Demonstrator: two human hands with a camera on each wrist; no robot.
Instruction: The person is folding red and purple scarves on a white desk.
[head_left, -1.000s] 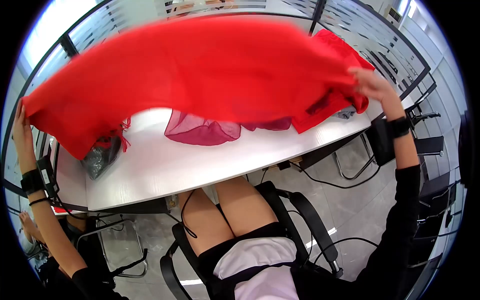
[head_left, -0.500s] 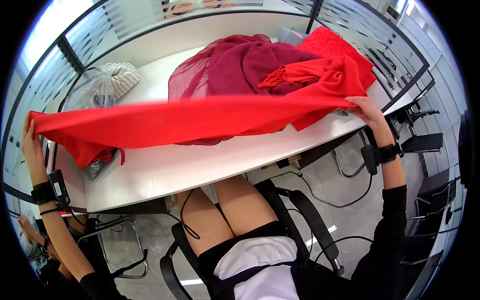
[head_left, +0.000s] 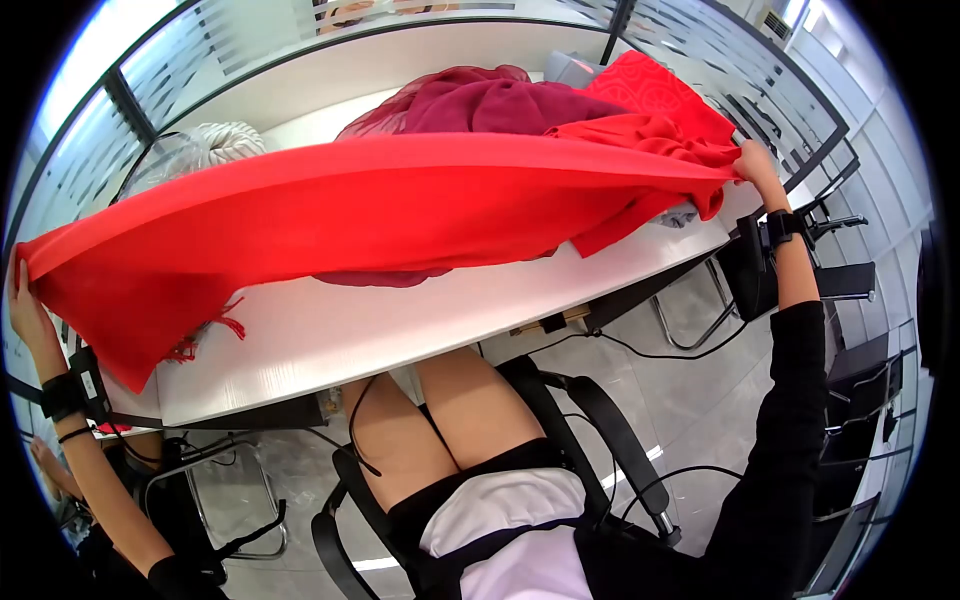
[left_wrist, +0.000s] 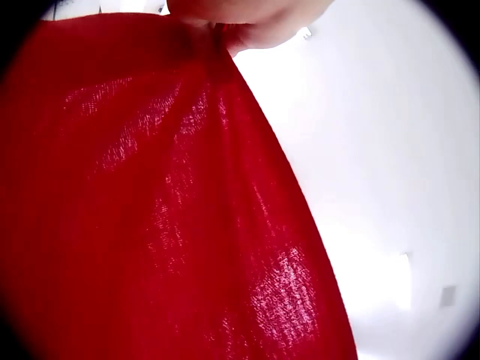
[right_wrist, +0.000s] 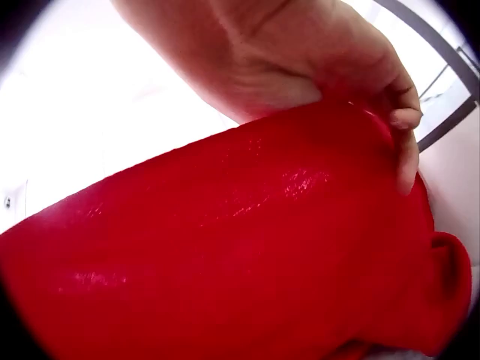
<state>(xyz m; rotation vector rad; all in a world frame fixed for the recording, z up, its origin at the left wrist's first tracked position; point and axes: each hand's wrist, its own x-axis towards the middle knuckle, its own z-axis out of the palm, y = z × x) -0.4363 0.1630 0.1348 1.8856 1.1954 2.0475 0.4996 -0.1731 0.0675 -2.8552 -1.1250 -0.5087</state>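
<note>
The left hand and right hand each pinch an end of the scarf, now lifted higher and pulled wider, so it spreads taut above the near edge of the table.

Red scarf: woven cloth, fine open weave, faint sheen where taut. Maroon scarf, far: sheer, gauzy cloth, matt. Table: white, smooth, matt top. Chair arms: black plastic, slightly glossy.
</note>
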